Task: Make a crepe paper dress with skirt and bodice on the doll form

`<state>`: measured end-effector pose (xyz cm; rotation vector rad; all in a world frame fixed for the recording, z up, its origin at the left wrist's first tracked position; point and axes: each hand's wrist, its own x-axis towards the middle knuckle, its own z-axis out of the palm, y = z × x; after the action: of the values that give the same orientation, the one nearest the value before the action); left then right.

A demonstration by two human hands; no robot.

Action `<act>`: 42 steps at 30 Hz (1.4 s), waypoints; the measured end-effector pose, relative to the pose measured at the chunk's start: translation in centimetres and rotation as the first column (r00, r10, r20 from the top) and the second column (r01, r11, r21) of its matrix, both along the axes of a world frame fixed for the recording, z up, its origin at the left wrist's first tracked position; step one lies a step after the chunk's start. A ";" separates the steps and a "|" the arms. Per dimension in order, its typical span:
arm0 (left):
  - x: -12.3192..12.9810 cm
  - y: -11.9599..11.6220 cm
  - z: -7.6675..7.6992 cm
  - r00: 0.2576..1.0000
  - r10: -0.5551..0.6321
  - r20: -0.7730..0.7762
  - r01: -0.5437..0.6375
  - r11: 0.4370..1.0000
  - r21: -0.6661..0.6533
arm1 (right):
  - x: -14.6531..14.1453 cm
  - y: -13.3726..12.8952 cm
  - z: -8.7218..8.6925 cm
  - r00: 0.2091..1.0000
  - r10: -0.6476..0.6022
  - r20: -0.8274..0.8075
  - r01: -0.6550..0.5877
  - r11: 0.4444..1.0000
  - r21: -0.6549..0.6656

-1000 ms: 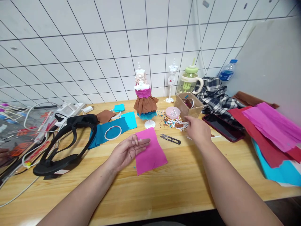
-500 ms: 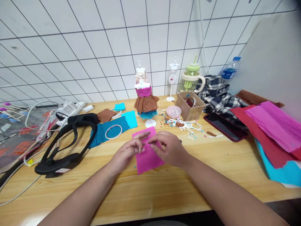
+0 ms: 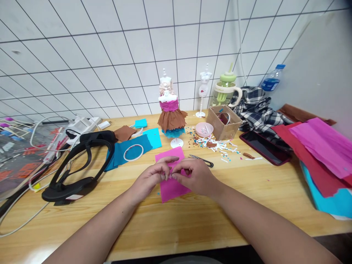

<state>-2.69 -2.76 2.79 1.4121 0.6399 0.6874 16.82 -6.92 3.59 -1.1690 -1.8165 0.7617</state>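
Over a sheet of magenta crepe paper (image 3: 176, 192) on the table, my left hand (image 3: 152, 176) and my right hand (image 3: 196, 176) meet at the fingertips. Both are closed in a pinch around something tiny and pale that I cannot make out. Just beyond my right hand lies a pair of thread snips (image 3: 203, 160). Behind the sheet stands a small white dress form (image 3: 167, 97) in a magenta top, a brown ruffled skirt (image 3: 172, 120) and a blue underskirt. To the left, a roll of tape (image 3: 133, 153) rests on folded teal paper (image 3: 115, 156).
A cardboard box (image 3: 228, 128), a pink bowl (image 3: 204, 129) and scattered white scraps (image 3: 217, 145) sit at the back right, near a phone (image 3: 264, 148) and stacked coloured paper (image 3: 316, 157). At left lie a black headset strap (image 3: 79, 187) and cables. A green-lidded bottle (image 3: 225, 88) stands behind.
My right fingertips have moved left and down to meet the left ones. The snips, mostly hidden before behind my right hand, now show. The view has shifted slightly.
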 end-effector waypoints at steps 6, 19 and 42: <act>0.0 0.2 -0.2 0.998 0.042 -0.043 -0.041 0.999 0.027 | 0.2 0.0 0.1 1.000 0.013 0.027 -0.014 1.000 0.022; -0.1 0.4 0.2 0.992 0.085 0.094 -0.089 0.995 0.038 | 0.4 0.9 0.2 0.820 -0.182 -0.542 -0.050 0.922 -0.385; -0.6 0.1 1.7 0.858 0.342 -0.383 0.164 0.524 0.836 | 2.0 0.8 -0.4 0.934 0.040 0.355 -0.076 0.993 0.087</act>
<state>-3.31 -2.66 4.47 2.5885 0.8418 0.7518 18.83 -6.09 3.23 -1.2514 -2.1667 0.5074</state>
